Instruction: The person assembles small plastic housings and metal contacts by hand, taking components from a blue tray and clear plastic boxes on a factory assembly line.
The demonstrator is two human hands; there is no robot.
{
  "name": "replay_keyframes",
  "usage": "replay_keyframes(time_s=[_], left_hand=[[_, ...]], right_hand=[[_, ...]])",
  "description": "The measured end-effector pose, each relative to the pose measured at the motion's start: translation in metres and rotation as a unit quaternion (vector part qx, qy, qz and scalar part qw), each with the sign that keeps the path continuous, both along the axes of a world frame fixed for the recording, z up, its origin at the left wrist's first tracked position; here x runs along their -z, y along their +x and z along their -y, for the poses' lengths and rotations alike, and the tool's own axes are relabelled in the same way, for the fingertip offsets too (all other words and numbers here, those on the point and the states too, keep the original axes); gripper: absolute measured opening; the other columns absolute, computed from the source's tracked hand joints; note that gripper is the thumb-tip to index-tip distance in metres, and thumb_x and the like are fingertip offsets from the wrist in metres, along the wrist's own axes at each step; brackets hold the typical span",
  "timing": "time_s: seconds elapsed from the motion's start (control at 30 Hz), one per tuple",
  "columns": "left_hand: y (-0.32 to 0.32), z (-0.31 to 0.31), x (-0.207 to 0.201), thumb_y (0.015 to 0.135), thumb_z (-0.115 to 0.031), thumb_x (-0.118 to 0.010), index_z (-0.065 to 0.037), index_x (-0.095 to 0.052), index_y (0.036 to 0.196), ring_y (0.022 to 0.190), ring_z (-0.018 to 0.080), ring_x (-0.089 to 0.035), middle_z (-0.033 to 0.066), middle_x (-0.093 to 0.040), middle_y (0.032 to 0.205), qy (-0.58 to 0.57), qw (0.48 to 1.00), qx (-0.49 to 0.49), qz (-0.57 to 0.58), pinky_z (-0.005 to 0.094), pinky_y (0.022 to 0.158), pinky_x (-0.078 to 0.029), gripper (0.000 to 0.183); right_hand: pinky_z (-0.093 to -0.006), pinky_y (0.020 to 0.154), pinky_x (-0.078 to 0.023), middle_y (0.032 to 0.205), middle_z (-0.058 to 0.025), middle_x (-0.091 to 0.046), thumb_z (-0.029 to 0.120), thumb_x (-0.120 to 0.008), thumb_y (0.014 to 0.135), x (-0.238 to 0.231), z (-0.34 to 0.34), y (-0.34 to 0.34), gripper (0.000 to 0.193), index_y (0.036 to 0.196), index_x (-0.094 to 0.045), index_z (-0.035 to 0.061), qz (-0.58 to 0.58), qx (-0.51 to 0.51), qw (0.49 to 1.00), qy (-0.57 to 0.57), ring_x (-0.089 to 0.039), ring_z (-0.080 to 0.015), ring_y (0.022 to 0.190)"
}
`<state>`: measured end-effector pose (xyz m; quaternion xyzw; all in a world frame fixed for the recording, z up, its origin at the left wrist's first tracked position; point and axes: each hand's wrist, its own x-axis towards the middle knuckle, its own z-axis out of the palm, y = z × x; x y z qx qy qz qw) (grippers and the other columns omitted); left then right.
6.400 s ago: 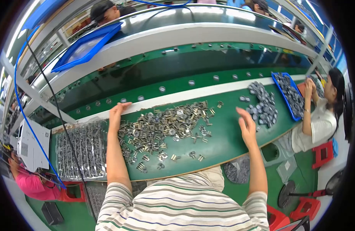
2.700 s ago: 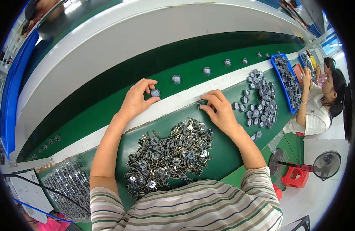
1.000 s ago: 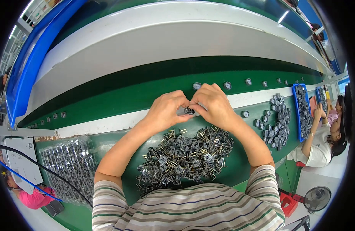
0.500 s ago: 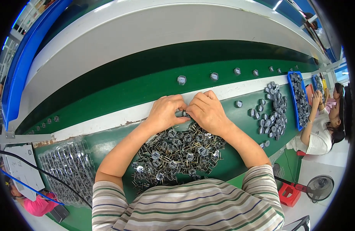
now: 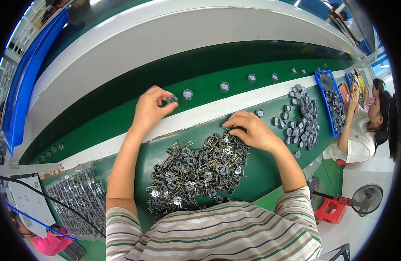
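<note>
Left hand [image 5: 149, 109] grip pinched on small part [image 5: 172, 99] above belt [image 5: 122, 117], right hand [image 5: 252, 132] fingers loose on pile [image 5: 196, 167]

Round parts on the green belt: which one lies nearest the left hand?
The round part just right of the left hand, close beside the piece in its fingertips; the other belt parts sit farther right.

the flat work table [image 5: 270, 174] is dark green with a white strip along its far edge, and the pile of small metal parts with thin legs [image 5: 196, 169] on it is grey and silver. the shallow plastic tray [image 5: 329, 102] is blue, the low plastic stool [image 5: 331, 211] is red, and the person's knitted shirt [image 5: 218, 235] has beige, white and dark stripes.
</note>
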<state>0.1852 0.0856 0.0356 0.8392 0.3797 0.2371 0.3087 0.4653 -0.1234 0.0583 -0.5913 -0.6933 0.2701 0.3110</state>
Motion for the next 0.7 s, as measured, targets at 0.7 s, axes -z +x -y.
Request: replay_keyframes(time_s=[0.7], left_hand=[[0.077, 0.041, -0.008, 0.079, -0.023, -0.088, -0.013, -0.077, 0.102, 0.108, 0.0236, -0.060, 0.0033, -0.066, 0.105, 0.073, 0.971, 0.226, -0.024, 0.0382, 0.095, -0.039, 0.027]], right_hand=[[-0.0454, 0.074, -0.056, 0.092, -0.0122, -0.068, 0.009, -0.076, 0.090, 0.003, 0.028, 0.025, 0.009, 0.095, -0.072, 0.0027, 0.016, 0.212, 0.977, -0.025, -0.070, -0.0336, 0.082]])
